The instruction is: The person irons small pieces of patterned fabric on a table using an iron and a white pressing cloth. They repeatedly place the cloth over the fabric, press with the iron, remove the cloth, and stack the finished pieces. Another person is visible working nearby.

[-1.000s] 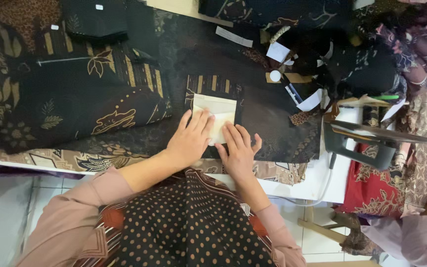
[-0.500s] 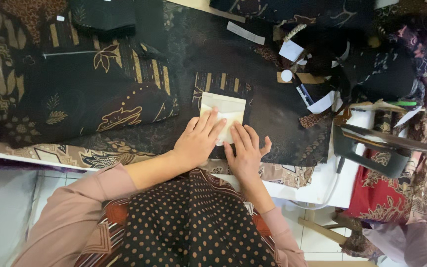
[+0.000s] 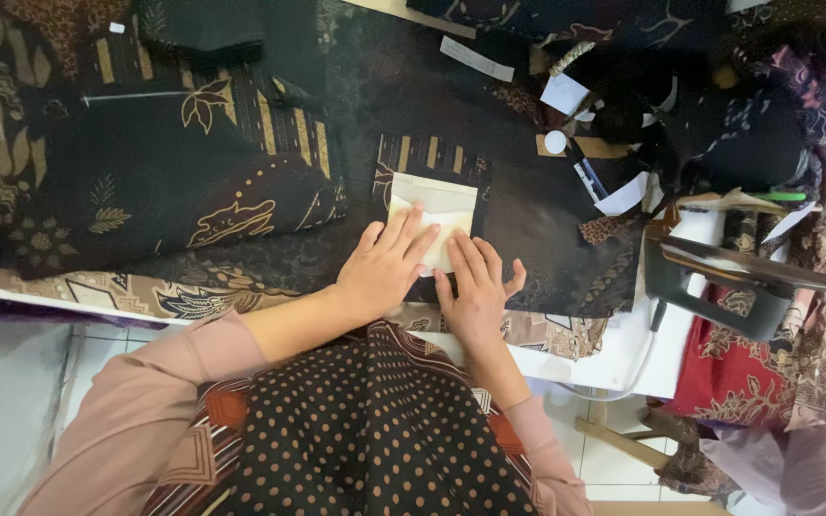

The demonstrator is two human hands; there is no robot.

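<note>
A small cream rectangular paper piece [image 3: 442,203] lies on black batik cloth with gold motifs [image 3: 193,162] spread over the table. My left hand [image 3: 384,268] lies flat with its fingers spread over the lower left part of the piece. Beside it, my right hand [image 3: 475,287] rests flat on the cloth, fingertips touching the piece's lower right edge. Neither hand grips anything.
A clothes iron [image 3: 748,287] stands on its heel at the right on a white board. Paper scraps, white tags and a small white disc [image 3: 554,141] lie among dark fabric at the upper right. Another person's sleeve [image 3: 815,468] shows at the bottom right.
Both hands stay pressed flat on the cream piece; their fingers have shifted slightly over it. The view has drifted a little.
</note>
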